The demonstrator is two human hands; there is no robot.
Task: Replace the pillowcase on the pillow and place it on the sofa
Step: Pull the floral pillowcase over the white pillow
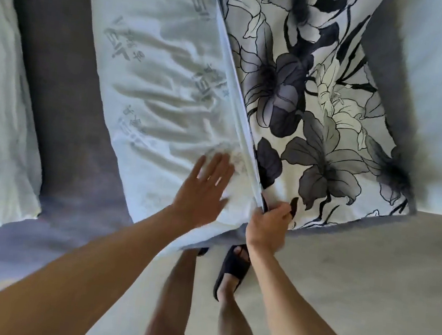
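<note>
Across the middle of the frame the pillow (162, 90) lies on the grey sofa (64, 98), its pale printed inner cover bare on the left and its right part covered by the flowered pillowcase (323, 118), whose open hem runs as a slanted line from upper centre down to lower centre. At the lower end of that hem the right hand (268, 226) pinches the edge of the case, thumb and fingers (284, 211) curled tight on the cloth; this hold probably keeps the mouth of the case taut and open so that the pillow can slide. Just left of it the left hand (202, 193) rests flat on the bare pillow, its fingers (214, 166) straight and spread, holding nothing; it seems placed there to press or steady the filling against the pull of the other hand. Whether the case is going on or coming off cannot be told from this view. At the left edge of the frame lies another pale pillow (1, 112), apart from the first. Below, the person's sandalled foot (232, 271) stands on the light floor (353, 281) close to the sofa's front edge
</note>
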